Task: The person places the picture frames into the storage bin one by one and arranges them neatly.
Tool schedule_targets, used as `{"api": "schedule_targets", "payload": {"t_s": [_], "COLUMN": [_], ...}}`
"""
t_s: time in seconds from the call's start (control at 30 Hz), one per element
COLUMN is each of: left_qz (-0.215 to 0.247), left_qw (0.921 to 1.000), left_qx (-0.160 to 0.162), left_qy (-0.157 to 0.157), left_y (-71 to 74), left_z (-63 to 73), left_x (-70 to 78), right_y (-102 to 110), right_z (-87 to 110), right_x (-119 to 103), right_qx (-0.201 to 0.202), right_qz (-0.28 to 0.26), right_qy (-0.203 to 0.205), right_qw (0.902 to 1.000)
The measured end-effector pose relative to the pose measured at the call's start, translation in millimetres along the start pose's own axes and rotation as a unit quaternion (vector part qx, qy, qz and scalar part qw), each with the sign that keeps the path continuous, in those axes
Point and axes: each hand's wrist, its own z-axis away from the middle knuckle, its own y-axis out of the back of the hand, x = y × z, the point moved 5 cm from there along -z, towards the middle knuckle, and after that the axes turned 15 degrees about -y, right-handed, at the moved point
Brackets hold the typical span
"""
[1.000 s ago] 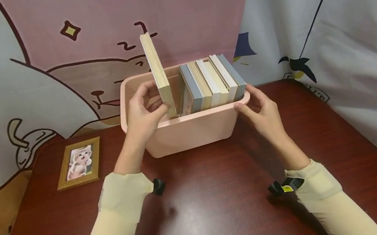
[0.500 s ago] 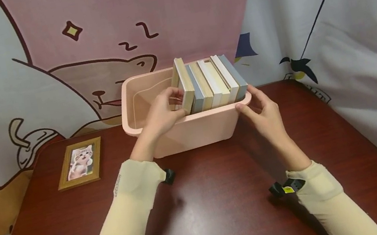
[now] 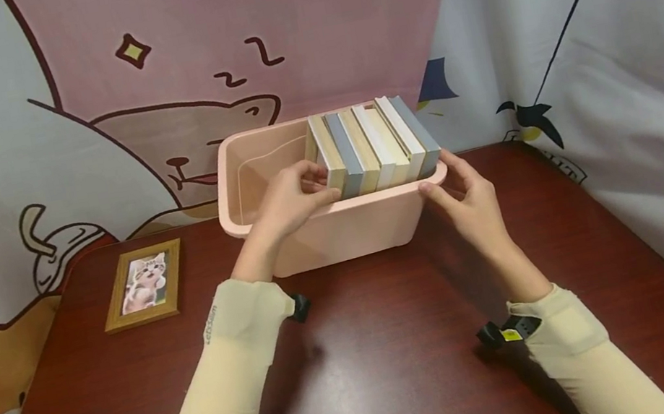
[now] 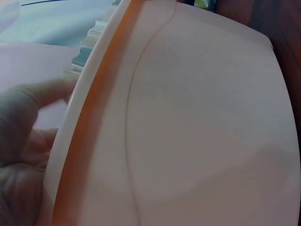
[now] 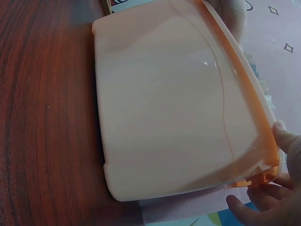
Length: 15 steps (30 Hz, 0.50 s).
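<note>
A pink plastic bin (image 3: 343, 231) stands on the table with several books upright in its right part. The leftmost one is a cream book (image 3: 330, 156), standing against a grey-blue book (image 3: 345, 150). My left hand (image 3: 291, 199) reaches over the front rim and holds the cream book between thumb and fingers. Some of those fingertips are hidden inside the bin. At the bin's front right corner, my right hand (image 3: 470, 202) grips the rim, thumb in front and fingers round the side. The right wrist view shows the thumb (image 5: 284, 136) on the rim.
A wooden frame (image 3: 144, 286) with a kitten picture lies on the table left of the bin. Behind the bin hangs a printed cloth (image 3: 163, 67). The reddish-brown tabletop (image 3: 390, 358) spreads out in front.
My left hand has moved right and lowered the cream book into the bin, against the other books. The right hand has stayed on the rim corner.
</note>
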Motion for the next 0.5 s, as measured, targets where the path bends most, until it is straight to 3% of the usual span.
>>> {"api": "schedule_targets", "payload": {"t_s": [0.23, 0.5], "left_qz": [-0.035, -0.030], "left_qw": [0.9988, 0.9945], "left_qx": [0.032, 0.100], "left_qy": [0.015, -0.005], "left_y": [1.4, 3.8], "left_z": [0.7, 5.1], "left_x": [1.0, 3.4], "right_y": [0.1, 0.3], "right_z": [-0.3, 0.1], "right_x": [0.3, 1.4], "right_qx": [0.000, 0.001], "right_qz": [0.001, 0.002], "right_qy": [0.003, -0.003], "right_qw": [1.0000, 1.0000]}}
